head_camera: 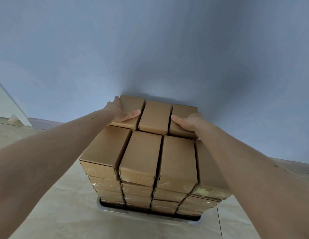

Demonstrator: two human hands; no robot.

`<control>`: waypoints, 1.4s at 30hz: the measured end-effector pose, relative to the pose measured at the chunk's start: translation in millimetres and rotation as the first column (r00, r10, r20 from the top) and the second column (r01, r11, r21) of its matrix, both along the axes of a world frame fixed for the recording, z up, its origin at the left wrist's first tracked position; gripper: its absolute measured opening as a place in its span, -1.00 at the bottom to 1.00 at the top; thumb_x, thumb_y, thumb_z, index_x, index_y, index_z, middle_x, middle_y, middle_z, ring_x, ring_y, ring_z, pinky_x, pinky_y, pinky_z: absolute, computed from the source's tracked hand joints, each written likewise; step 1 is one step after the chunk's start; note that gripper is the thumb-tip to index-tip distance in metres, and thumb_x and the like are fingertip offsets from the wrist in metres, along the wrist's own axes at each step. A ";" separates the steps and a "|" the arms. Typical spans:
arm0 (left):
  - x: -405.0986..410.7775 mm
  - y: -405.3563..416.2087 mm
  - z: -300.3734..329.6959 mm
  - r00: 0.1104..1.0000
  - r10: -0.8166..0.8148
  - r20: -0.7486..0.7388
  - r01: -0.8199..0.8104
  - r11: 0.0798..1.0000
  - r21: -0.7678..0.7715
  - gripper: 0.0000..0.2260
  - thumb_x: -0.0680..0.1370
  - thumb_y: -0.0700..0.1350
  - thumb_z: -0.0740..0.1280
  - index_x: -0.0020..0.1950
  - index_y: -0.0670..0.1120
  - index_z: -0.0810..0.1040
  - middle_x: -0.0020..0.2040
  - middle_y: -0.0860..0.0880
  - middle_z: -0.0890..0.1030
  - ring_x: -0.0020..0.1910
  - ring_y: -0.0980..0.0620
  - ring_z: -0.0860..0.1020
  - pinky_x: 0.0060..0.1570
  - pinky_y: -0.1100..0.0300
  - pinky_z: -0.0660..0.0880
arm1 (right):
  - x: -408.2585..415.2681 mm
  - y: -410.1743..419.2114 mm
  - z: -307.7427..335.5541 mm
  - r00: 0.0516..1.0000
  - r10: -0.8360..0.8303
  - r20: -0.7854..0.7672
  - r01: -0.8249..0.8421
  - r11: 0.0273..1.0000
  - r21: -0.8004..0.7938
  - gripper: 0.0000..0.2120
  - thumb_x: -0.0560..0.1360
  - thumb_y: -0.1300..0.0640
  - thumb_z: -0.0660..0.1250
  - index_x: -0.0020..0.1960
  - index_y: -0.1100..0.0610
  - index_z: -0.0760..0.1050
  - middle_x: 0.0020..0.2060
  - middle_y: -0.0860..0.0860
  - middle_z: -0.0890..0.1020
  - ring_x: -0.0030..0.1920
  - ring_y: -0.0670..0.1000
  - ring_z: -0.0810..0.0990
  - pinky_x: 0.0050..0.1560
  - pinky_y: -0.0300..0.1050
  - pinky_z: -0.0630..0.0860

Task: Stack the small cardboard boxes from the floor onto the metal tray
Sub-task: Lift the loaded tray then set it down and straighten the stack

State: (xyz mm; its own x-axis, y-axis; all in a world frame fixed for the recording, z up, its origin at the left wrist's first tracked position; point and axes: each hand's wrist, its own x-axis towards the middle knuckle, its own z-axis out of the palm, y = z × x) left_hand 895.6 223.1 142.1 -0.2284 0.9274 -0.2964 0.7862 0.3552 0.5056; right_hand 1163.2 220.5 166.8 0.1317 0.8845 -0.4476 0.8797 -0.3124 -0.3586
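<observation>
A tall stack of small brown cardboard boxes [141, 156] stands on a metal tray [115, 210] on the floor. Across the far top of the stack lies a row of three boxes [154, 116]. My left hand [121, 112] grips the row's left end, thumb on top of the left box and fingers round its outer side. My right hand [188, 122] grips the right end, thumb on top of the right box. The two hands squeeze the row between them. The tray shows only at its near rim.
A blue-grey wall [150, 49] rises directly behind the stack. Beige floor tiles [64, 213] surround the tray. At the far left a roll of tape [13, 119] lies by a white panel [5, 102].
</observation>
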 end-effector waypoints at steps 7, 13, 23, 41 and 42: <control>-1.3 -10.1 6.5 0.999 -0.002 0.049 0.002 1.000 0.015 0.03 0.35 0.42 0.40 0.55 -0.16 0.07 0.34 -0.15 0.47 0.32 -0.20 0.45 0.28 -0.10 0.44 | 4.5 -0.5 -0.5 0.995 -0.096 -0.013 0.097 0.995 0.031 0.14 0.48 -0.45 0.25 0.60 0.37 -0.14 0.59 0.23 0.10 0.52 0.25 0.28 0.44 0.06 0.33; 0.0 -32.1 21.2 1.000 -0.011 -0.027 0.010 1.000 -0.017 0.22 0.15 0.53 0.29 0.57 -0.17 0.01 0.43 -0.26 0.37 0.39 -0.24 0.40 0.35 -0.16 0.40 | 9.7 -18.8 11.7 0.996 -0.092 0.012 0.092 0.995 0.027 0.19 0.43 -0.51 0.23 0.61 0.35 -0.14 0.60 0.23 0.09 0.55 0.27 0.22 0.50 0.11 0.29; -2.7 -89.2 20.2 0.991 0.001 -0.130 -0.001 1.000 -0.005 0.16 0.31 0.49 0.37 0.63 -0.02 -0.17 0.54 -0.27 0.17 0.54 -0.28 0.17 0.44 -0.21 0.23 | 46.9 -85.9 17.9 0.980 -0.156 0.124 0.132 0.974 0.185 0.20 0.31 -0.56 0.32 0.58 0.25 0.03 0.50 0.23 0.26 0.52 0.26 0.20 0.49 0.17 0.20; -7.6 -141.1 3.4 0.998 -0.055 0.042 0.059 0.993 -0.100 0.18 0.03 0.48 0.42 0.55 0.08 0.09 0.45 -0.20 0.28 0.40 -0.26 0.34 0.30 -0.16 0.41 | 57.1 -155.6 2.8 0.982 -0.185 0.032 0.183 0.982 0.054 0.07 0.37 -0.47 0.35 0.56 0.26 0.16 0.52 0.18 0.26 0.48 0.23 0.32 0.43 0.16 0.38; -7.0 -141.6 3.9 0.997 -0.053 0.051 0.058 0.994 -0.097 0.18 0.02 0.48 0.42 0.53 0.06 0.11 0.44 -0.20 0.31 0.39 -0.25 0.35 0.29 -0.16 0.42 | 56.0 -155.8 3.5 0.983 -0.181 0.030 0.179 0.982 0.055 0.07 0.38 -0.46 0.35 0.56 0.27 0.16 0.52 0.19 0.26 0.49 0.24 0.32 0.43 0.16 0.37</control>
